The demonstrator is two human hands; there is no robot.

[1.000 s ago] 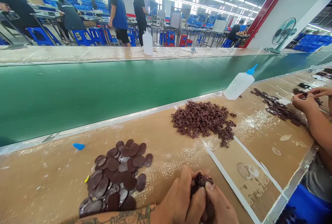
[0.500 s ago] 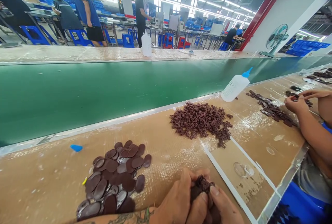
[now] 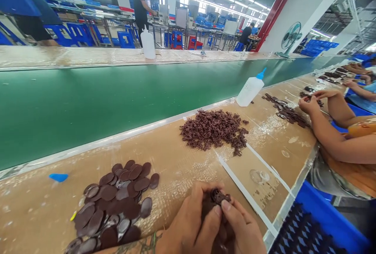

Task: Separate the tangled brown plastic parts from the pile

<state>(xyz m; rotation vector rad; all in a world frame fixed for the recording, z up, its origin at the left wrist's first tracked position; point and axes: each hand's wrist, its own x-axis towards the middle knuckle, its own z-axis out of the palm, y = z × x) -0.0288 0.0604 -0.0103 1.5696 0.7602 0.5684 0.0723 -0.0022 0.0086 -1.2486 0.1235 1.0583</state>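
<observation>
From the head camera, both hands meet at the near edge of the bench: the left hand (image 3: 190, 226) and the right hand (image 3: 243, 232) are curled in close together, pinching a small dark brown part (image 3: 219, 198) between thumbs and fingertips, just above the taped cardboard bench top (image 3: 182, 160). To the left of the hands lies a spread of flat brown oval pieces (image 3: 117, 203), some overlapping, and a small blue cap (image 3: 58, 176) sits further left near the belt's edge. Beyond the hands, toward the belt, there is a heap of tangled brown small parts (image 3: 214, 130). A white squeeze bottle (image 3: 249, 88) with a blue nozzle leans at the bench's far edge, next to the green conveyor belt (image 3: 117, 93). On the right a co-worker's hand (image 3: 308, 105) is closed over a row of dark pieces (image 3: 283, 111) there. A blue crate (image 3: 320, 226) sits below the bench edge at lower right.
</observation>
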